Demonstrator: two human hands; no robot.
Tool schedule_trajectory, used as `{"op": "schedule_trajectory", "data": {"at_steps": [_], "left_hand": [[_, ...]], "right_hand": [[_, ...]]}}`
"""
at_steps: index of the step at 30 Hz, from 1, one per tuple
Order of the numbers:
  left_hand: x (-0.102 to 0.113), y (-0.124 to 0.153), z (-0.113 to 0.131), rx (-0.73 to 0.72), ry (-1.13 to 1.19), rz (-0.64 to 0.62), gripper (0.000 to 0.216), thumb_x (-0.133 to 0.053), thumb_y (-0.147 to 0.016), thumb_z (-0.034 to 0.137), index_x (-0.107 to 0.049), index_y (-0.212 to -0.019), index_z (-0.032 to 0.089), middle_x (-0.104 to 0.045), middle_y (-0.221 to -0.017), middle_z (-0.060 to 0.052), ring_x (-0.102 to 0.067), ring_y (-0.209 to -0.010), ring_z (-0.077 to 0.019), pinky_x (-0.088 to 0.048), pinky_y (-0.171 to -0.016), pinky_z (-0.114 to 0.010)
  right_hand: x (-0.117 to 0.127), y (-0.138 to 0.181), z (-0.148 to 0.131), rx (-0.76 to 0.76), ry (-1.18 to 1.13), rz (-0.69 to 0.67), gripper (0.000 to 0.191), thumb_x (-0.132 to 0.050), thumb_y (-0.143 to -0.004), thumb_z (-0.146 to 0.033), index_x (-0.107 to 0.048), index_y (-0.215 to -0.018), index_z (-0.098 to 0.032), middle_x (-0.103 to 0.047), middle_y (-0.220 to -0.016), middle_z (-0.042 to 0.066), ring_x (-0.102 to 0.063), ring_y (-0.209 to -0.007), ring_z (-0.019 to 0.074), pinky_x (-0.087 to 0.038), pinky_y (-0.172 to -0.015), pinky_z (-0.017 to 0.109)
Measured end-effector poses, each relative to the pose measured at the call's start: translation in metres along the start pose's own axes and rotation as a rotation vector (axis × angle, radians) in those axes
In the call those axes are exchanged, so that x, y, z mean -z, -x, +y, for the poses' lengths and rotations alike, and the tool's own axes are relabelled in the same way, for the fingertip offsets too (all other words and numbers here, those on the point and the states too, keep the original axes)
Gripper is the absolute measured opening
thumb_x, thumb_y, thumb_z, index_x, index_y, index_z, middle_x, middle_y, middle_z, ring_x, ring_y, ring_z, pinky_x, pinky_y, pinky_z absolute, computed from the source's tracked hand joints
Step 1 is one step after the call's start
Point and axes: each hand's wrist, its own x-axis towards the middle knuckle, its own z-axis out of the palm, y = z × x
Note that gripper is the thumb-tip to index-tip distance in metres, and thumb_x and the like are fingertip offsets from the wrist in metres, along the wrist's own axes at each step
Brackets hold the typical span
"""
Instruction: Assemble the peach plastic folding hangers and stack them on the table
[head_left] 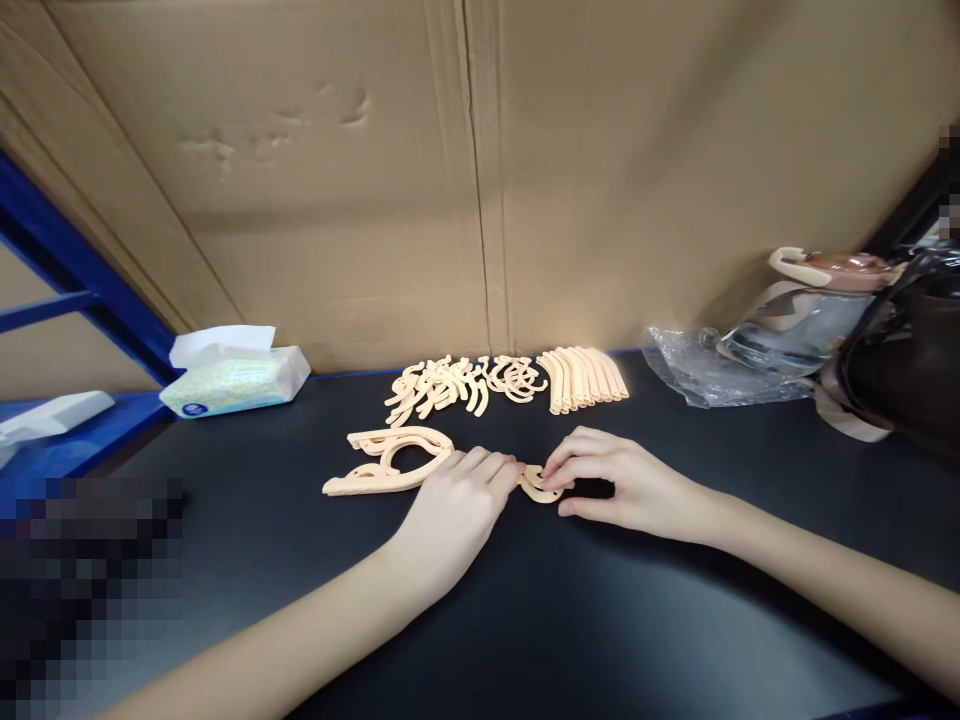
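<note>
My left hand (459, 507) and my right hand (624, 480) meet at the middle of a black table (600, 620). Between their fingertips lies a small peach-coloured plastic hook piece (536, 486), pinched from both sides. Just left of my left hand lies a stack of curved peach hanger parts (386, 460). Farther back, a heap of loose hook pieces (457, 385) and a row of curved bars (585, 378) rest near the cardboard wall.
A cardboard wall (480, 170) stands behind the table. A tissue pack (234, 378) sits at the back left by a blue shelf frame (82, 290). Crumpled clear plastic (697, 365), a lidded water jug (810, 310) and a dark bag (911, 350) crowd the right.
</note>
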Motion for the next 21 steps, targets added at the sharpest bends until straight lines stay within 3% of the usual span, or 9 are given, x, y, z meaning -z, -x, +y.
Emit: {"op": "schedule_trajectory", "data": {"at_steps": [6,13,17,21], "left_hand": [[0.002,-0.001,0.000,-0.044,0.004,-0.017,0.024,-0.038,-0.092,0.007,-0.057,-0.104,0.015,-0.064,-0.097,-0.007,-0.059,-0.084,-0.0203,-0.046,-0.073,-0.033],[0.003,-0.002,0.000,-0.002,0.141,-0.006,0.024,-0.037,-0.095,0.012,-0.053,-0.111,0.017,-0.062,-0.094,-0.005,-0.056,-0.081,-0.0198,-0.045,-0.071,-0.033],[0.004,-0.003,0.000,0.021,0.190,-0.007,0.021,-0.037,-0.095,0.014,-0.056,-0.103,0.018,-0.061,-0.092,-0.004,-0.054,-0.079,-0.0192,-0.045,-0.070,-0.033],[0.004,-0.004,0.000,0.021,0.203,0.023,0.022,-0.037,-0.096,0.016,-0.058,-0.098,0.018,-0.061,-0.090,-0.003,-0.053,-0.078,-0.0186,-0.043,-0.071,-0.033]], "right_hand": [[-0.003,0.000,-0.001,-0.027,-0.032,0.053,0.013,-0.053,-0.091,-0.022,-0.064,-0.099,-0.021,-0.064,-0.093,0.003,-0.057,-0.083,0.0153,-0.046,-0.076,0.029],[-0.005,-0.001,0.004,-0.184,-0.149,0.148,0.015,-0.053,-0.090,-0.025,-0.065,-0.099,-0.022,-0.065,-0.089,0.000,-0.060,-0.076,0.0132,-0.048,-0.071,0.026],[-0.007,-0.002,0.009,-0.239,-0.238,0.151,0.015,-0.056,-0.089,-0.028,-0.066,-0.098,-0.022,-0.067,-0.091,0.000,-0.060,-0.079,0.0138,-0.048,-0.074,0.027],[-0.008,-0.001,0.011,-0.231,-0.139,0.143,0.014,-0.057,-0.088,-0.025,-0.066,-0.099,-0.023,-0.065,-0.092,0.000,-0.059,-0.081,0.0139,-0.047,-0.075,0.027]]}}
